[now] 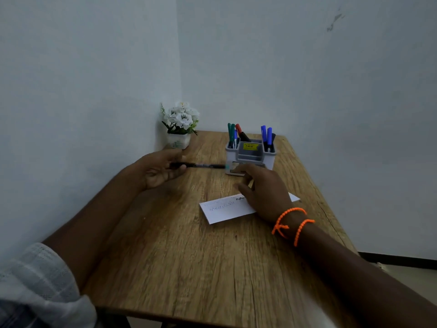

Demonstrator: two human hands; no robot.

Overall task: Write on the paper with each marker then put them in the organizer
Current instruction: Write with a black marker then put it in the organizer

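Holding a dark marker by its left end, left hand pinches it — long axis level, teal tip pointing right at the organizer. Nearer the organizer, right hand hovers relaxed, gripping nothing, over the paper — paper just in front of the organizer.

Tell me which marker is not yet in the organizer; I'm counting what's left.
The dark marker held level in the left hand, pointing toward the organizer. All the others, green, red and blue, stand upright in its compartments.
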